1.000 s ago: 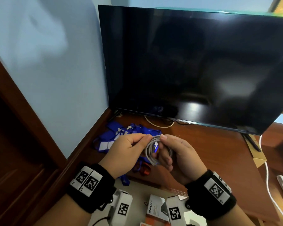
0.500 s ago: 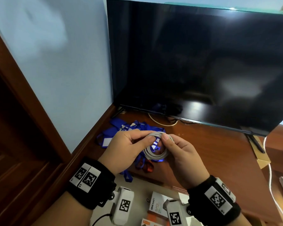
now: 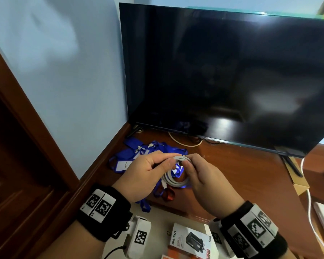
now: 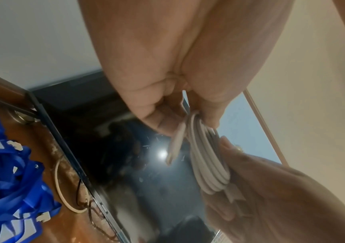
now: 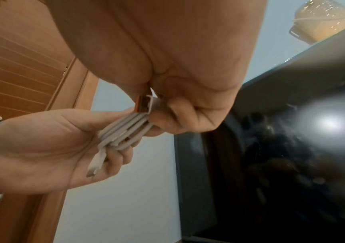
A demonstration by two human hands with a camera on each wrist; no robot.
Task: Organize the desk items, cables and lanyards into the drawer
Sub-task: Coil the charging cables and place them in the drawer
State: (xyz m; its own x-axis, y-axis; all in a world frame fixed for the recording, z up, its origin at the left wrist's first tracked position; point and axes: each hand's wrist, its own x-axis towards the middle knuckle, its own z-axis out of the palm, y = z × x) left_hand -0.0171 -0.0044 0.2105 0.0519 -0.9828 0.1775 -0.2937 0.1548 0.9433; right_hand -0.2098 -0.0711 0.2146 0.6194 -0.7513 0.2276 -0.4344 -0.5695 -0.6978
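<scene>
A coiled white cable (image 3: 176, 179) hangs between both hands above the wooden desk (image 3: 232, 174). My left hand (image 3: 148, 174) pinches the top of the coil with thumb and forefinger. My right hand (image 3: 200, 176) grips the same spot from the other side. In the left wrist view the cable (image 4: 207, 164) loops down from the fingers with one plug end loose. In the right wrist view the cable (image 5: 123, 131) shows its orange USB plug (image 5: 143, 105) at my fingertips. A heap of blue lanyards (image 3: 144, 154) lies on the desk behind the hands.
A large dark monitor (image 3: 223, 71) stands at the back of the desk. Below the hands lie a boxed charger (image 3: 191, 240) and an orange item (image 3: 176, 256). A red strap (image 3: 167, 195) lies near the desk's front edge. A white cord (image 3: 310, 202) runs down the right side.
The coil has tipped from facing me to hanging below my fingertips, and both hands now pinch its top. The view has shifted slightly.
</scene>
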